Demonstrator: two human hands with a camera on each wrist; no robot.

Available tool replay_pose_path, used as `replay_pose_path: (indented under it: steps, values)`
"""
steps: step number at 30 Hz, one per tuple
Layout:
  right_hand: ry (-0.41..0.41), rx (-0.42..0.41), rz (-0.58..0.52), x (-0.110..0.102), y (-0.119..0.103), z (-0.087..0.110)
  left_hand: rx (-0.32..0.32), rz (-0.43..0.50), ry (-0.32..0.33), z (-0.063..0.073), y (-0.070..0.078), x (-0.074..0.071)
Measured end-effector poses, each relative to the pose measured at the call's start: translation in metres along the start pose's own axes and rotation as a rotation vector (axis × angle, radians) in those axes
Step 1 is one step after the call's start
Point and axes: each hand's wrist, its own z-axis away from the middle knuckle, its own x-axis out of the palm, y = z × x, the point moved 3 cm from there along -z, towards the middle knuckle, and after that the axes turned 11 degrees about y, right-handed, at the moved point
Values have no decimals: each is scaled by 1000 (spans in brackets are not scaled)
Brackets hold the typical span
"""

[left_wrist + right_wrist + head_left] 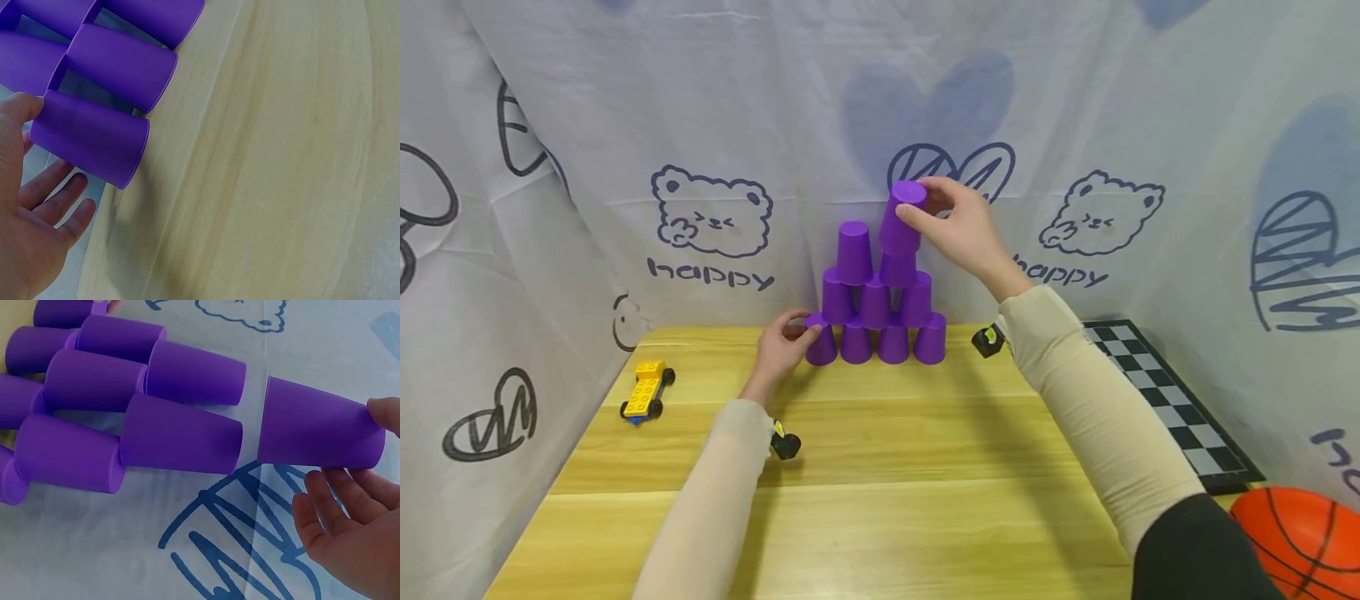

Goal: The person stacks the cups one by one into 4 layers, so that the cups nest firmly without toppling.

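Observation:
Upside-down purple cups are stacked in a tiered pyramid, with several in the bottom row (856, 343), several in the middle row (874, 303) and two on the upper row (853, 254). My right hand (958, 221) pinches another upside-down purple cup (319, 425) near its base, thumb on one side and fingers on the other. In the right wrist view a gap separates this cup from the top right cup (181, 434) of the stack. Down at the left end, my left hand (782, 350) holds the bottom corner cup (90, 137) lightly between thumb and index finger, its other fingers spread.
A yellow toy car (646, 392) stands on the left of the wooden table (880, 517). At the right lie a checkered board (1165, 400) and an orange ball-patterned object (1300, 537). A printed curtain (820, 108) hangs close behind the stack.

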Motion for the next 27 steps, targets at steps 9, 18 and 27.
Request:
replay_pose_path:
  steps: [9,18,27]
  values:
    - [-15,50,-12,17,-5,-27,-12,-3,8,0,3,1]
    - [-25,77,40,31,-6,-41,-39,8,13,5,4,0]
    - [-29,70,55,39,-6,-48,-43,8,7,7,6,-1]
